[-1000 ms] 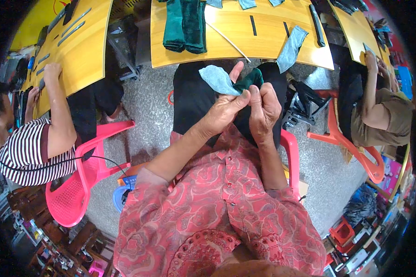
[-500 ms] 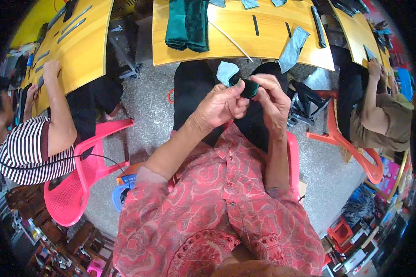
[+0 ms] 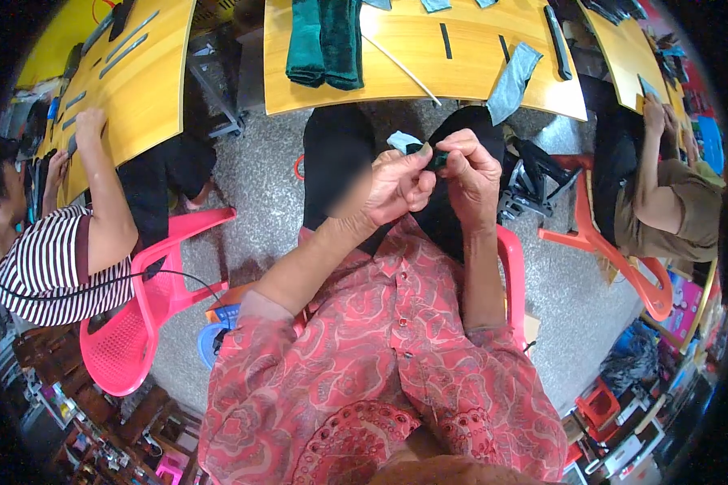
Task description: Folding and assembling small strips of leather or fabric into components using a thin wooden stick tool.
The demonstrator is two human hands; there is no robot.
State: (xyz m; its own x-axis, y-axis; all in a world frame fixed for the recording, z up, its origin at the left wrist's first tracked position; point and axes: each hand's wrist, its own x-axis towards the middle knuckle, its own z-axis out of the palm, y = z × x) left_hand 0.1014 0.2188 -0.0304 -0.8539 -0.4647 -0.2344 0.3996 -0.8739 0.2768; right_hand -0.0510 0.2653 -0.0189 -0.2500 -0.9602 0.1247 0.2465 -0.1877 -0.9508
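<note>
My left hand (image 3: 400,182) and my right hand (image 3: 473,174) meet above my lap, both pinching a small bundle of cloth: a light blue piece (image 3: 402,142) folded around a dark green piece (image 3: 433,155). Most of the bundle is hidden inside my fingers, with only a blue corner and a green edge showing. My knees in black trousers lie just beyond the hands, below the edge of a yellow table (image 3: 477,77).
On the yellow table lie folded dark green cloth (image 3: 328,40), a thin white stick (image 3: 400,61), black strips and a grey-blue cloth piece (image 3: 514,73) hanging over its edge. Other people sit on pink and orange chairs at my left (image 3: 65,242) and right (image 3: 663,202).
The blue cloth, spread wide a second ago, has been folded down small between my hands. My hands have closed together around it.
</note>
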